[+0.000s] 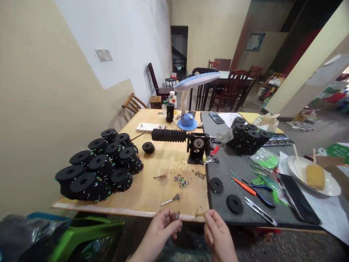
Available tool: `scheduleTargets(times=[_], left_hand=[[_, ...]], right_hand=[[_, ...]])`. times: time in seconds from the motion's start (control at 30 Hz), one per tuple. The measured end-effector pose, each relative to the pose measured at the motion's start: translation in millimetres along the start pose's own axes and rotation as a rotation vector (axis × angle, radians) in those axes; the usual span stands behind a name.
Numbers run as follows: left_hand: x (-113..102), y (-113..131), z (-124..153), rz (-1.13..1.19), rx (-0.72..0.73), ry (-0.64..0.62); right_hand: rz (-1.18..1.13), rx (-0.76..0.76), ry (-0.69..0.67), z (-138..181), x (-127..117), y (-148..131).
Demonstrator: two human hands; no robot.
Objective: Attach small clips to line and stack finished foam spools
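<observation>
My left hand (163, 229) is at the near edge of the wooden table (152, 189), fingers pinched on a small metal piece (177, 215). My right hand (218, 234) is beside it with curled fingers; what it holds, if anything, is too small to make out. Just beyond the hands lie small metal pins (171, 199) and a scatter of tiny coloured beads (181, 180). A black winding machine (198, 145) with a row of black foam discs on its shaft (169, 135) stands at mid-table.
Stacks of black foam spools (98, 167) fill the left; another stack (248, 138) sits on the grey mat (245, 207). Loose discs (235, 203), pliers (252, 187), snips (260, 211), a blue lamp (188, 109), a plate with corn (315, 176), chairs behind.
</observation>
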State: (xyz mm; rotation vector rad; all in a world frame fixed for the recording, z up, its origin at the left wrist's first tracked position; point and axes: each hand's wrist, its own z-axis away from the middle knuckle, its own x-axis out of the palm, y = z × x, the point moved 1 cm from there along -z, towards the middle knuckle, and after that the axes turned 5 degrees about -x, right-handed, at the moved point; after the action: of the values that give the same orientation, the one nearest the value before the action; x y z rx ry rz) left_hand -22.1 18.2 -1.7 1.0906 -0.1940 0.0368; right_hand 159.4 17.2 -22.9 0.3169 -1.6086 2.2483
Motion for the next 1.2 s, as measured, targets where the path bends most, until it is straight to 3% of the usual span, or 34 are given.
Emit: scheduleTargets(times=[0.2,0.57,0.8,1.0,1.1,1.2], left_hand=[[15.1,-15.5,-3.4,0.038,-0.052,-0.041],[21.8,-25.0,-2.3,-0.096,0.004,-0.005],[19.3,-27.4,-0.9,-0.242,0.148,0.034],[17.7,-29.9,-1.5,-0.288,0.181,0.049],[19.1,-32.4,-3.1,-0.247,0.159,0.05],[21.8,-30.6,-3.0,-0.101,0.049,0.02]], right_hand=[[0.156,-0.012,-0.161,1.5,20.3,20.3],[0.246,-0.058,-0.156,5.3,26.2,19.0],[0.315,-0.092,-0.138,4.5,23.4,22.0],[0.348,-0.103,-0.128,3.1,21.3,24.3],[0.333,-0.091,-0.116,2.3,21.8,23.3],[0.299,-0.057,-0.103,1.2,23.3,21.0]])
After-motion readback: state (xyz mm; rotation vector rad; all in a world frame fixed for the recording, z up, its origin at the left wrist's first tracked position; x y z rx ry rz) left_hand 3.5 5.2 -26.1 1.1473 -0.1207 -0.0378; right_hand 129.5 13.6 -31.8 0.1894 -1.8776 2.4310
